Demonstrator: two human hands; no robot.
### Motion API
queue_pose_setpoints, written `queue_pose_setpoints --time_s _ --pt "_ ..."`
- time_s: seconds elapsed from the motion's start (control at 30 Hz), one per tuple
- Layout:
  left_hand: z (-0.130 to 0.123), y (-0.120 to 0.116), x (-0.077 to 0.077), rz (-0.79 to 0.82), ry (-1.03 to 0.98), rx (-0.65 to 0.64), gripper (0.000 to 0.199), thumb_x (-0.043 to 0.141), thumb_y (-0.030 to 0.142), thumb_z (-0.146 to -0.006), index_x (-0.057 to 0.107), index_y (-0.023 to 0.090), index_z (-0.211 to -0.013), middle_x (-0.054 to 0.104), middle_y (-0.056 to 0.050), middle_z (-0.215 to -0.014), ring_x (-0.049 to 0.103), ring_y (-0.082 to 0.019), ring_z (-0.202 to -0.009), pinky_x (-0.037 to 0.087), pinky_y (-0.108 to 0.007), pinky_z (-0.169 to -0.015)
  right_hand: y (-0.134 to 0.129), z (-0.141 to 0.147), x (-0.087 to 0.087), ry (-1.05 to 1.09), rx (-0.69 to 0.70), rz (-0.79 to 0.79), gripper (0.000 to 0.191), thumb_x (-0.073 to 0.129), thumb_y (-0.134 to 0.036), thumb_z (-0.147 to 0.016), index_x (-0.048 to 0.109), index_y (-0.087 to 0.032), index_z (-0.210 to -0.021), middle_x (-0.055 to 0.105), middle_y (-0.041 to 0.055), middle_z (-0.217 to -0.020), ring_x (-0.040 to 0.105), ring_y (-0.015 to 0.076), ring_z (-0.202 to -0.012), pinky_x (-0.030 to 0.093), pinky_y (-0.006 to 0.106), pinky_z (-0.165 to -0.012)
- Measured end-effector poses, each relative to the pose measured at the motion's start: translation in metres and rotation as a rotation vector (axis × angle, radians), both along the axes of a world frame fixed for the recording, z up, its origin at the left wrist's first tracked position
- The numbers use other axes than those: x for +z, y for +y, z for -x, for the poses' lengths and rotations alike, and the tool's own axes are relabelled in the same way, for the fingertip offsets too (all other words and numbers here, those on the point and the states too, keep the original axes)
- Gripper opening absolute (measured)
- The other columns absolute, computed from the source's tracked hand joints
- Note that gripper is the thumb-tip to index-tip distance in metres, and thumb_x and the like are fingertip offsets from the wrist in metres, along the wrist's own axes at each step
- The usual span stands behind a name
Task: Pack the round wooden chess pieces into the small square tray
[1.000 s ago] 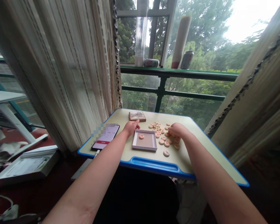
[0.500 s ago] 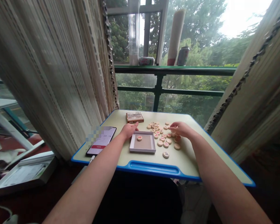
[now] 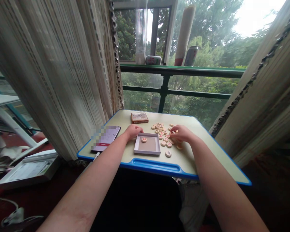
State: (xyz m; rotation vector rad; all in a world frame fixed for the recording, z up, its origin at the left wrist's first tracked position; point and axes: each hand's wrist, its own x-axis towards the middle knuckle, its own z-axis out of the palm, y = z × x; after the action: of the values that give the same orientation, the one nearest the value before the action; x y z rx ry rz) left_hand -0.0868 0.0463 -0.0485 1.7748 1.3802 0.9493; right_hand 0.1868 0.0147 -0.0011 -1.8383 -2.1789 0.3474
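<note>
- The pieces (image 3: 160,136) lie scattered on the table (image 3: 188,164) to the right of the tray (image 3: 149,146); several show red or dark characters upward, and some at the far side crowd against one another.
- One piece with a red mark (image 3: 144,140) sits flat inside the tray, toward its far left.
- One piece with a dark mark (image 3: 168,154) lies apart from the rest, nearest you.
- Your right hand (image 3: 182,133) is over the right part of the pieces, fingers bent and drawn narrow; you cover some pieces, and I cannot tell whether you pinch one.
- Your left hand (image 3: 134,130) is at the tray's far left corner, fingers curled close together; whether they grip the wall I cannot tell.
- Beyond the tray, near the table's far edge, lies a flat box (image 3: 139,117).
- Left of your left forearm lies a phone (image 3: 106,144), with a white cable (image 3: 96,155) at its near end.
- Past the table, a can on its side (image 3: 153,60), a cup stack (image 3: 184,33) and an upright can (image 3: 191,56) rest along the green rail (image 3: 195,71).
</note>
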Motion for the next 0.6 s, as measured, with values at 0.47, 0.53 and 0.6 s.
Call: queue_pose_setpoints --time_s 0.47,0.53,0.6 --pt "-0.001 -0.002 0.001 0.074 -0.019 -0.088 0.020 0.055 0.027 -0.061 0.067 0.012 -0.057 0.058 -0.001 -0.053 0.048 -0.012 -0.056 0.038 -0.024 -0.056 -0.018 0.067 -0.018 0.575 0.369 -0.117 0.033 0.064 -0.044 -0.070 0.062 -0.016 -0.089 0.057 -0.0012 -0.067 0.050 0.0106 -0.060 0.040 0.024 -0.057" --pt "0.000 -0.001 0.000 0.112 -0.023 -0.155 0.018 0.052 0.019 -0.056 0.069 0.012 -0.059 0.058 0.000 -0.053 0.048 -0.012 -0.056 0.037 -0.024 -0.056 -0.021 0.070 -0.018 0.614 0.445 -0.051 0.033 0.063 -0.037 -0.072 0.062 -0.015 -0.097 0.062 0.0022 -0.076 0.054 0.0116 -0.066 0.043 0.024 -0.062" --pt "0.001 0.000 0.001 0.149 -0.029 -0.222 0.023 0.049 0.014 -0.053 0.070 0.012 -0.063 0.058 0.000 -0.053 0.048 -0.012 -0.058 0.037 -0.023 -0.057 -0.025 0.072 -0.017 0.592 0.490 0.000 0.028 0.060 -0.030 -0.074 0.062 -0.015 -0.098 0.065 0.0042 -0.081 0.056 0.0118 -0.069 0.044 0.025 -0.065"
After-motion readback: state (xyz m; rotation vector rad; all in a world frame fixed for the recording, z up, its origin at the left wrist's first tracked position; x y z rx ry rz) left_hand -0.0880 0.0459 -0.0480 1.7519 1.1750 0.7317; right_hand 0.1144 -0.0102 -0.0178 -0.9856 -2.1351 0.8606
